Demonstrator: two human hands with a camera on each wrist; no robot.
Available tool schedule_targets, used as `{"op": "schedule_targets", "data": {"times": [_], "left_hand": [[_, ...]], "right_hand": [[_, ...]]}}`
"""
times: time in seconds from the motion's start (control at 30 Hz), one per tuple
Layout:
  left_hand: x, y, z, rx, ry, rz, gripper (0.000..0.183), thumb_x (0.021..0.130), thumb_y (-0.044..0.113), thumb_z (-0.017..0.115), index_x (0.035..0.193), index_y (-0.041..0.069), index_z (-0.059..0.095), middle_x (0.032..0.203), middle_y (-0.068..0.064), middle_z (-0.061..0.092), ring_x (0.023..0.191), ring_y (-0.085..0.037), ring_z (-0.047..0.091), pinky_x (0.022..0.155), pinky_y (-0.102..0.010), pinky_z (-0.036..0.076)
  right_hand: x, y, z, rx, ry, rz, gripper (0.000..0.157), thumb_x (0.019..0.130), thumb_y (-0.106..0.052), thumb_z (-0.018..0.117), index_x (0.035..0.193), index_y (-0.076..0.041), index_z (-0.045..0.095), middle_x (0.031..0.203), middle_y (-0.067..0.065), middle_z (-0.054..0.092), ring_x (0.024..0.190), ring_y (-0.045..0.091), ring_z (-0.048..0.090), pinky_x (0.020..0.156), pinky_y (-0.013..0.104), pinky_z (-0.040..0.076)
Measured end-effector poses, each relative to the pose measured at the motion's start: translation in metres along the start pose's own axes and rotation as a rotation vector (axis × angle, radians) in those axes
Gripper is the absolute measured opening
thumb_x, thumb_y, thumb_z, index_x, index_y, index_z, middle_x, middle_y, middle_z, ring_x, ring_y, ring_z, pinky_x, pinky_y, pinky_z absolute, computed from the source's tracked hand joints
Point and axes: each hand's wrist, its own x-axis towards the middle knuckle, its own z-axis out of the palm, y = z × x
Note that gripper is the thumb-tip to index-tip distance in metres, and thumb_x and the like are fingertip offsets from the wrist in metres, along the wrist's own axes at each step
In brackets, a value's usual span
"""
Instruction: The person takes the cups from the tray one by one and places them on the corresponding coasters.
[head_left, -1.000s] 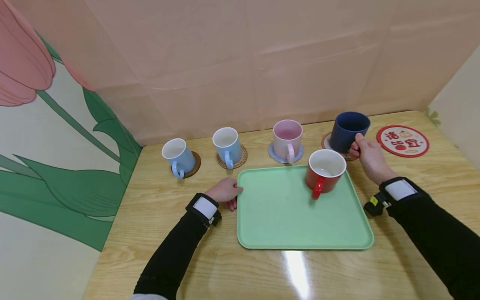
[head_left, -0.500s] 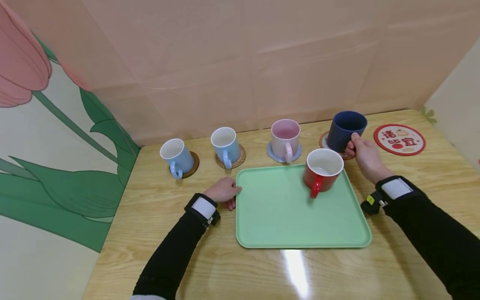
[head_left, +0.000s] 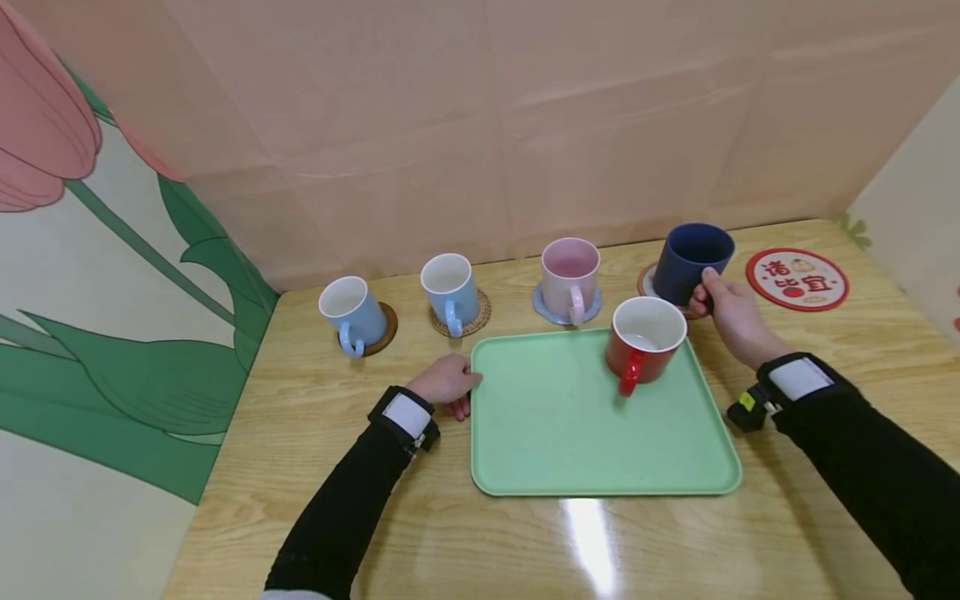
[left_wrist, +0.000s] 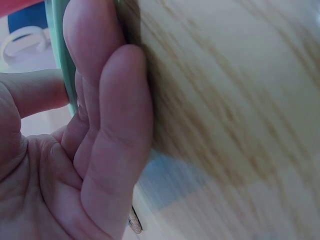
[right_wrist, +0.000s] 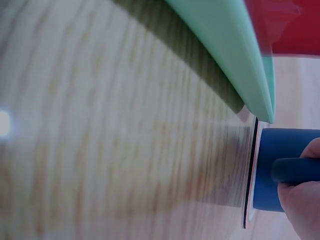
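Observation:
At the back right, my right hand (head_left: 737, 321) holds the handle of a dark blue mug (head_left: 684, 267), thumb on top. The mug stands upright on a round coaster (head_left: 647, 283); the right wrist view shows its base (right_wrist: 267, 150) against the coaster. My left hand (head_left: 444, 383) grips the left rim of a light green tray (head_left: 570, 425) near its back corner. In the left wrist view the thumb (left_wrist: 42, 90) presses one side of the rim and the fingers (left_wrist: 125, 100) lie along the other. A red mug (head_left: 637, 358), white inside, stands on the tray's back right part.
Along the back stand two light blue mugs (head_left: 358, 312) on brown coasters and a pink mug (head_left: 567, 279) on a pale blue coaster (head_left: 551, 312). A red-rimmed round coaster (head_left: 797, 280) lies right of the dark blue mug. A wall rises behind the wooden table (head_left: 315, 400).

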Motion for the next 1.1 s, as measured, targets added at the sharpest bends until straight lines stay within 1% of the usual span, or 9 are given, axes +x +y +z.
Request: {"op": "schedule_targets", "data": {"times": [0.13, 0.27, 0.4, 0.5, 0.6, 0.7, 0.83, 0.93, 1.1], "left_hand": [[-0.001, 0.001, 0.0, 0.0, -0.002, 0.003, 0.025, 0.108, 0.018, 0.049, 0.089, 0.003, 0.058, 0.063, -0.008, 0.064, 0.048, -0.013, 0.061, 0.049, -0.024, 0.052], [0.0, 0.0, 0.0, -0.002, -0.005, 0.0, 0.025, 0.108, 0.018, 0.049, 0.09, 0.003, 0.058, 0.064, -0.009, 0.064, 0.048, -0.014, 0.061, 0.049, -0.025, 0.053], [0.001, 0.0, -0.001, 0.009, -0.001, -0.003, 0.025, 0.108, 0.019, 0.049, 0.091, 0.003, 0.057, 0.065, -0.009, 0.065, 0.049, -0.013, 0.061, 0.05, -0.024, 0.053], [0.001, 0.0, -0.001, 0.007, 0.0, -0.004, 0.025, 0.108, 0.019, 0.049, 0.091, 0.003, 0.057, 0.065, -0.009, 0.064, 0.049, -0.013, 0.061, 0.05, -0.024, 0.053], [0.001, 0.001, -0.001, -0.001, 0.0, -0.003, 0.025, 0.108, 0.018, 0.049, 0.09, 0.003, 0.057, 0.064, -0.008, 0.064, 0.048, -0.013, 0.061, 0.049, -0.024, 0.053], [0.001, 0.0, -0.001, -0.001, 0.002, 0.0, 0.025, 0.108, 0.018, 0.049, 0.09, 0.003, 0.057, 0.063, -0.008, 0.064, 0.047, -0.013, 0.06, 0.049, -0.024, 0.053], [0.001, 0.001, -0.001, 0.0, 0.0, 0.004, 0.025, 0.108, 0.018, 0.049, 0.089, 0.004, 0.058, 0.063, -0.008, 0.064, 0.047, -0.013, 0.06, 0.049, -0.024, 0.053], [-0.001, 0.002, -0.001, 0.003, -0.004, 0.0, 0.025, 0.108, 0.018, 0.048, 0.091, 0.003, 0.058, 0.064, -0.008, 0.064, 0.048, -0.013, 0.061, 0.049, -0.024, 0.053], [-0.002, 0.002, -0.002, 0.003, -0.008, 0.001, 0.025, 0.108, 0.019, 0.049, 0.091, 0.003, 0.057, 0.065, -0.009, 0.065, 0.049, -0.013, 0.061, 0.05, -0.025, 0.053]], "right_hand": [[0.0, -0.001, -0.001, -0.005, -0.008, 0.02, 0.046, 0.111, -0.032, 0.041, 0.075, -0.01, 0.059, 0.064, -0.003, 0.056, 0.064, 0.01, 0.051, 0.069, 0.018, 0.039], [0.0, -0.003, -0.004, -0.07, -0.006, 0.035, 0.048, 0.111, -0.038, 0.04, 0.077, -0.014, 0.064, 0.069, -0.007, 0.063, 0.068, 0.007, 0.056, 0.075, 0.018, 0.04], [0.0, -0.005, -0.008, -0.04, 0.028, 0.012, 0.05, 0.11, -0.037, 0.041, 0.076, -0.018, 0.071, 0.071, -0.009, 0.067, 0.07, 0.001, 0.061, 0.074, 0.011, 0.045], [-0.002, -0.007, -0.012, -0.06, 0.078, -0.013, 0.048, 0.11, -0.033, 0.042, 0.074, -0.023, 0.072, 0.072, -0.012, 0.068, 0.069, -0.002, 0.063, 0.069, 0.009, 0.049], [-0.006, -0.009, -0.017, -0.2, 0.112, -0.035, 0.045, 0.111, -0.032, 0.041, 0.076, -0.031, 0.07, 0.074, -0.018, 0.066, 0.07, -0.004, 0.062, 0.067, 0.008, 0.049], [-0.012, -0.012, -0.023, -0.363, 0.132, -0.051, 0.041, 0.11, -0.035, 0.04, 0.08, -0.032, 0.067, 0.076, -0.022, 0.063, 0.072, -0.005, 0.06, 0.066, 0.008, 0.048], [-0.022, -0.015, -0.029, -0.528, 0.121, -0.069, 0.033, 0.11, -0.037, 0.043, 0.094, -0.018, 0.065, 0.079, -0.025, 0.061, 0.075, -0.005, 0.058, 0.067, 0.008, 0.047], [-0.032, -0.016, -0.032, -0.62, 0.092, -0.111, 0.03, 0.109, -0.033, 0.045, 0.101, -0.01, 0.062, 0.082, -0.027, 0.061, 0.077, -0.005, 0.057, 0.068, 0.008, 0.046], [-0.053, -0.02, -0.032, -0.686, 0.059, -0.172, 0.028, 0.109, -0.024, 0.048, 0.1, 0.0, 0.061, 0.083, -0.027, 0.062, 0.077, -0.004, 0.057, 0.069, 0.007, 0.044]]}}
